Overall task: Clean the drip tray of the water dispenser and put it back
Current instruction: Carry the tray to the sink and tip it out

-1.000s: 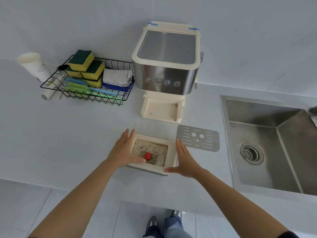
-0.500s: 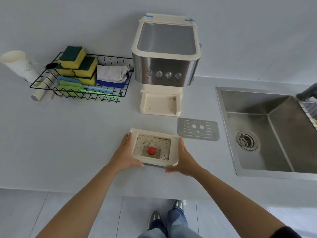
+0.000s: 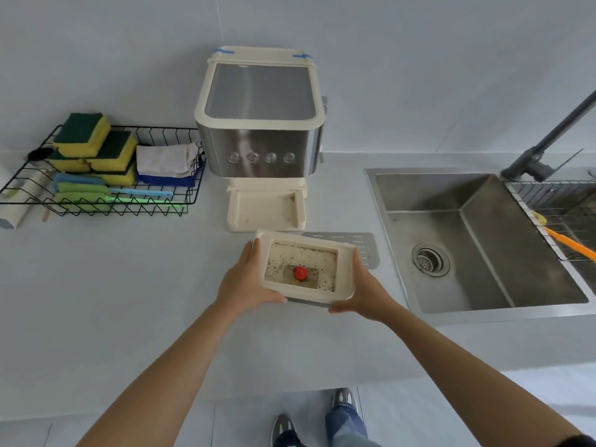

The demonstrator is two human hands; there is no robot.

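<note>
The cream drip tray (image 3: 344,271) is held just above the counter, its floor speckled with dark dirt around a red float (image 3: 300,273). My left hand (image 3: 242,282) grips its left side and my right hand (image 3: 364,290) grips its right side. The water dispenser (image 3: 260,117) stands behind, steel-fronted with several buttons, and its cream base slot (image 3: 264,209) is bare. The grey perforated grate (image 3: 364,245) lies flat on the counter, partly hidden behind the tray.
A steel sink (image 3: 477,240) with a drain sits to the right, a dark faucet (image 3: 545,143) and a wire rack with an orange brush (image 3: 571,245) beyond it. A black wire basket (image 3: 19,188) at left holds sponges (image 3: 93,143), cloths and brushes.
Both hands closed on the tray's sides and lifted it off the counter, carrying it slightly right, over part of the grate. The view shifted toward the sink.
</note>
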